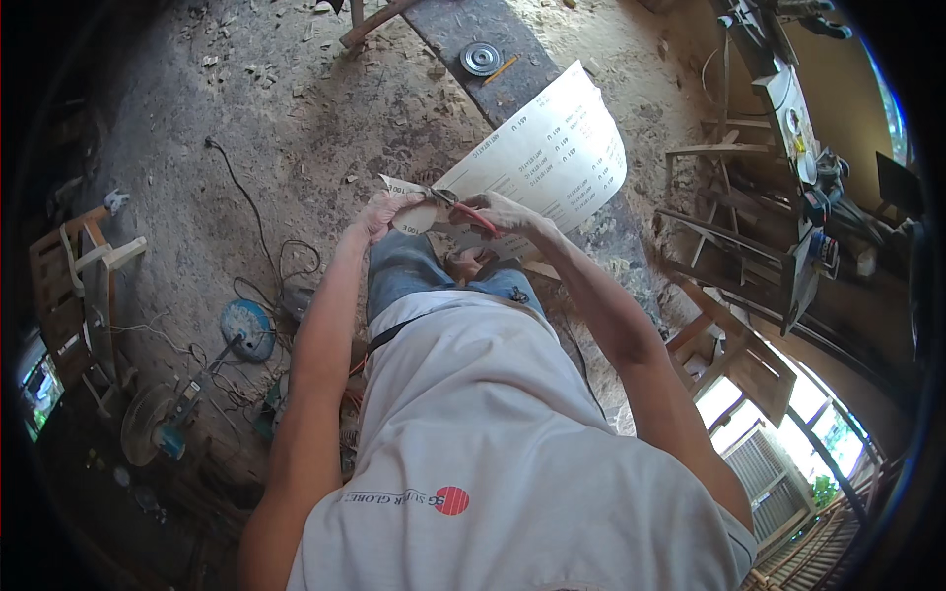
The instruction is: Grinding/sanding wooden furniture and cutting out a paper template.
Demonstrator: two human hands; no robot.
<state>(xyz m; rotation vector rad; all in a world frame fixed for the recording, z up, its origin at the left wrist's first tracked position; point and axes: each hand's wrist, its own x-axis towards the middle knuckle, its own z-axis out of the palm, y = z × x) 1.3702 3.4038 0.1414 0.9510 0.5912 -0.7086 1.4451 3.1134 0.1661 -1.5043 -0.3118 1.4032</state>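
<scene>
A large pale sheet of sandpaper (pixel 557 148), its printed back up, spreads out ahead and to the right of my hands. My right hand (pixel 503 214) is closed around red-handled scissors (pixel 476 218), whose metal jaws sit at the sheet's left end. My left hand (pixel 378 214) pinches a smaller part of the sandpaper (pixel 414 219) with a rounded edge, just left of the blades. Whether that part is still joined to the sheet cannot be made out. Beyond the sheet, a grey round disc (pixel 481 59) and a yellow pencil (pixel 501 69) lie on a dark plank (pixel 512 96).
Wood chips litter the dusty floor (pixel 325 108). Left of me, a black cable (pixel 236 187) runs near a fan with a blue base (pixel 247 331). A wooden chair frame (pixel 89 261) stands at far left. Wooden frames (pixel 724 231) and a cluttered bench (pixel 803 148) line the right.
</scene>
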